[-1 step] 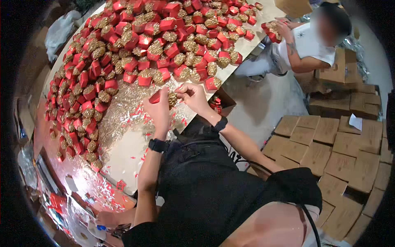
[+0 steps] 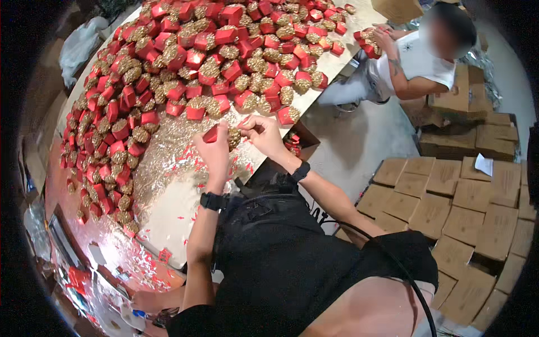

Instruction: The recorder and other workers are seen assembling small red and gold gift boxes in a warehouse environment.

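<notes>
My left hand (image 2: 213,153) is wrapped round a small ornament with a red faceted base (image 2: 210,135) and a bumpy gold glittery top (image 2: 233,138). Its gold end points toward my right hand (image 2: 264,136), whose thumb and index finger are pinched close beside it. A tiny red spot shows at those fingertips; whether it is a scrap or part of a finger cannot be made out. Beyond both hands spreads a large heap of similar red-and-gold ornaments (image 2: 193,90). One such ornament (image 2: 288,115) lies at the table edge, just past my right hand.
Gold glitter and red scraps litter the table (image 2: 171,208). An open box (image 2: 303,140) with more ornaments stands below its right edge. Across from me a person (image 2: 412,67) holds several ornaments. Cardboard cartons (image 2: 449,185) are stacked at right. Another person's hand (image 2: 147,300) shows lower left.
The whole view has shifted very slightly. Both hands keep almost the same pose around the ornament.
</notes>
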{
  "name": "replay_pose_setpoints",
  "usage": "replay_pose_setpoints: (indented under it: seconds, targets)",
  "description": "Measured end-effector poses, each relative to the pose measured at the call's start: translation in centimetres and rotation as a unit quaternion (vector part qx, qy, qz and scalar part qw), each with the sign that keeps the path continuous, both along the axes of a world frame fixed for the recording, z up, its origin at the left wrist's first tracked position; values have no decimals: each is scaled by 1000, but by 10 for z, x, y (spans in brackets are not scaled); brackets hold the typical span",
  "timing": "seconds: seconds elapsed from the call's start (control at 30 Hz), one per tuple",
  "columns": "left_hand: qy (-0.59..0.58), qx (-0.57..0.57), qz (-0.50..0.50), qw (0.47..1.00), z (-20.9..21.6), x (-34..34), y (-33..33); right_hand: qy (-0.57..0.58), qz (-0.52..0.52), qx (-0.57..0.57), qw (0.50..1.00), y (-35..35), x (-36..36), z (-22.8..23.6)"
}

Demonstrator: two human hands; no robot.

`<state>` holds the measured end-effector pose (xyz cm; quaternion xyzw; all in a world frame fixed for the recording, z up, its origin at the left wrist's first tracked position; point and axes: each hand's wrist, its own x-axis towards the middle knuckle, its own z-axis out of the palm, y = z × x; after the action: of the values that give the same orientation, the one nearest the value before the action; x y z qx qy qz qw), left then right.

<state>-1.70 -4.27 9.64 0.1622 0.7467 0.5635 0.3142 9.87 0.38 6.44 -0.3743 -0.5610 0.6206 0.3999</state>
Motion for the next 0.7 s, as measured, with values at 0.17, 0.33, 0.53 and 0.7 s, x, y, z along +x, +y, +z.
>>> replay_pose_setpoints:
  seconds: [0.17, 0.33, 0.53, 0.7]
  targets:
    - [-214, -17, -128, 968, -47, -38, -23, -199, -139, 154, 958, -5, 62, 25]
    - [-286, -91, -46, 953, -83, -92, -58, -311, -346, 109, 878, 5, 179, -8]
    - [-610, 125, 97, 777, -151, -172, -133, -643, 113, -101, 750, -11, 242, -125]
    - [-634, 160, 171, 737, -121, -148, -74, -478, 186, 49, 857, 12, 143, -143]
